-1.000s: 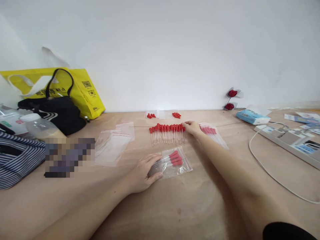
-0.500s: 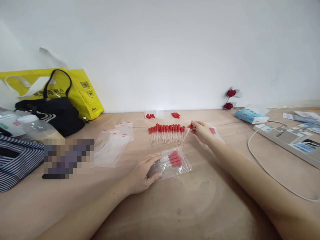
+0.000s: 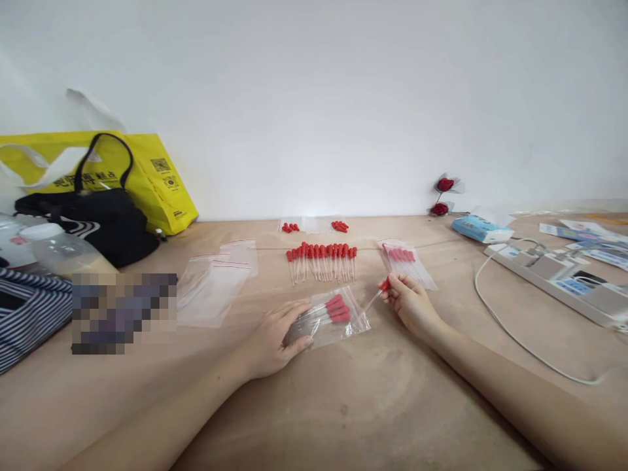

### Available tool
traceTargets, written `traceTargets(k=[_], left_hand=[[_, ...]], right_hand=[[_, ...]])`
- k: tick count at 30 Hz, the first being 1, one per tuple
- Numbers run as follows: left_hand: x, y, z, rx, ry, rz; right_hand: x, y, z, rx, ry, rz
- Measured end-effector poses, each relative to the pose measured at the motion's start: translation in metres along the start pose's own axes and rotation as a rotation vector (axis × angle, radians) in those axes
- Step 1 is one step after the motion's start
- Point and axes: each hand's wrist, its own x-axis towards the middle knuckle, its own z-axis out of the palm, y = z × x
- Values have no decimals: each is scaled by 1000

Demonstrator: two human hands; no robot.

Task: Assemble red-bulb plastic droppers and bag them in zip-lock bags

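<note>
My left hand grips the closed end of a clear zip bag, thumb on the near side and fingers on the far side. Inside that bag lie several droppers with red rubber bulbs. Between the fingertips of my right hand is a single dropper, pinched at its red bulb. Its clear tube slants down and left, the tip close to the bag's right-hand opening; whether it touches cannot be told. A row of droppers lies beyond the bag, bulbs facing the wall.
Flat zip bags lie to the left, and a filled bag to the right. More red bulbs show near the wall. A power strip with a white cable and a tissue pack are at right; a yellow bag stands left.
My right hand has moved from the right end of the row toward me, bringing one dropper close to the bag's opening. My left hand keeps its hold on the bag. The view shifted slightly.
</note>
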Motion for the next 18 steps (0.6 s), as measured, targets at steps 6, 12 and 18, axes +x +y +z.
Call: traceTargets(k=[6,12,18], left_hand=[[-1,1,0,-5,19,-1],[-1,3,-1,-9,21,-8],[0,2,0,7,9,-15]], right_hand=[[-17,1,7,43,-109,90],[-23,-3,6,-137,-307,91],[-26,-3,7,-369,-495,76]])
